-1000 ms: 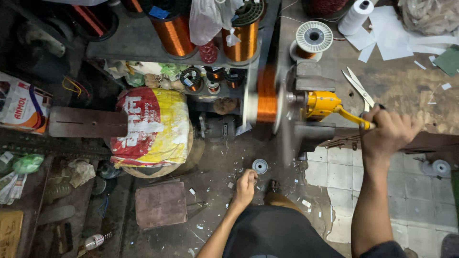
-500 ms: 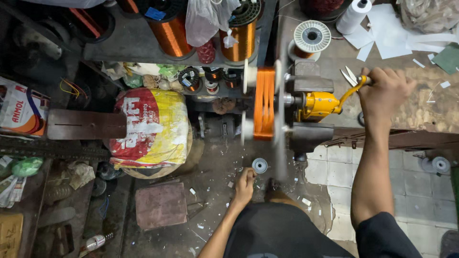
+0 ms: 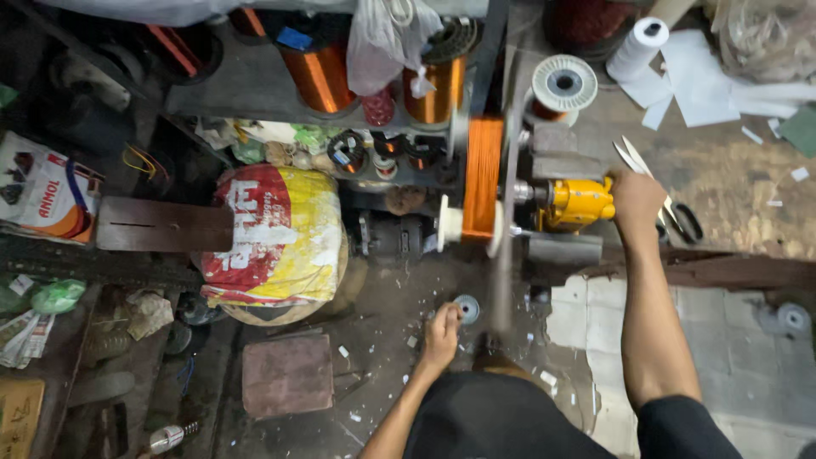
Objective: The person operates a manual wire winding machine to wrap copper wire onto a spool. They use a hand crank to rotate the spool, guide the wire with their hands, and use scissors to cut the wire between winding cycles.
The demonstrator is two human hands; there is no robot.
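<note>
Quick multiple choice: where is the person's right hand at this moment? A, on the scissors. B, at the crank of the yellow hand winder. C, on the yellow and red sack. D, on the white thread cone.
B: the right hand grips the crank beside the yellow hand winder, with the orange wire coil mounted on it.

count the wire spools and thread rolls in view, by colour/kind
Copper-wire spools on the shelf: 2, left spool and right spool
Orange coil on the winder, by the right hand: 1
White-flanged spool on the bench: 1
White thread roll: 1
Small spool by the left hand: 1
Total: 6
</note>
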